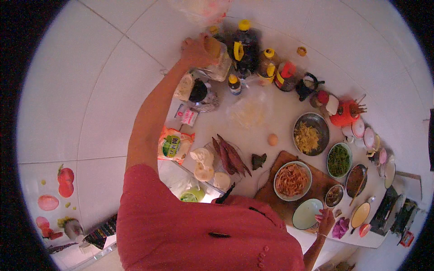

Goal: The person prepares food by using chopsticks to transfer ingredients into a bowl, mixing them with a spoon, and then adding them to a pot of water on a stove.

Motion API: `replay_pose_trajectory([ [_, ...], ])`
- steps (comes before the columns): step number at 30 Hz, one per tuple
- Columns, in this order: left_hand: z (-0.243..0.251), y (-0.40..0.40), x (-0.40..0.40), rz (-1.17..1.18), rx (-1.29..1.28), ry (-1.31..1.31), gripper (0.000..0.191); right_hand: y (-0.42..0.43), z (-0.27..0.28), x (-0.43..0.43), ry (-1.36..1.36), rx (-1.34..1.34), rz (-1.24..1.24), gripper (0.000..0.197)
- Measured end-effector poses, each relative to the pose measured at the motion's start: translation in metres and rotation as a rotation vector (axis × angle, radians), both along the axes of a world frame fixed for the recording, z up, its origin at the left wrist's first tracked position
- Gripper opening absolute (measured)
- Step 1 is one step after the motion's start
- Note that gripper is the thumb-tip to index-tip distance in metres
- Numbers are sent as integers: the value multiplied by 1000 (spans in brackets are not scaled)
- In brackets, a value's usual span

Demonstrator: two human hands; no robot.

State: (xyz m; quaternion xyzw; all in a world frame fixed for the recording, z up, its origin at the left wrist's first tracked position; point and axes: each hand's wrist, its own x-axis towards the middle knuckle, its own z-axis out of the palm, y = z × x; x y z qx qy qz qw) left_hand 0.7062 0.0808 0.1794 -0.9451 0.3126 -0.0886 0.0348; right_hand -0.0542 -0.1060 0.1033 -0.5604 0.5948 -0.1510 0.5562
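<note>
My left hand (198,52) reaches far out at the upper left and grips a clear jar (222,66) by its brownish lid (213,47). At the lower right, my right hand (325,218) is at the rim of a pale green bowl (305,215); its fingers overlap the rim, and whether they grip it is unclear. Behind that bowl, a bowl of shredded orange-brown food (292,181) rests on a wooden cutting board (283,162). A small dark bowl of food (334,196) lies just beyond my right fingers.
Yellow-capped bottles (244,44) line the wall. Purple sweet potatoes (229,154), an egg (273,139), a dark bowl of yellowish shreds (307,137) and a bowl of chopped greens (339,161) stand on the counter (237,125). A red holder (344,113) and stacked cups (357,128) are at right.
</note>
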Motion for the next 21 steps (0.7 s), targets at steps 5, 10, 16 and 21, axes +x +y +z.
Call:
replay_pose_trajectory([
  [5,53,-12,-26,-208,68,47,82,13,-12,-40,75,-223,53,28],
  [10,66,27,4,-819,330,-423,42,17,9,-37,194,-270,-61,31],
  [16,76,37,-36,-816,54,-312,43,35,-21,-94,583,-502,-132,30],
  [21,96,46,-116,-455,-355,245,52,49,-97,-142,449,-712,70,27],
])
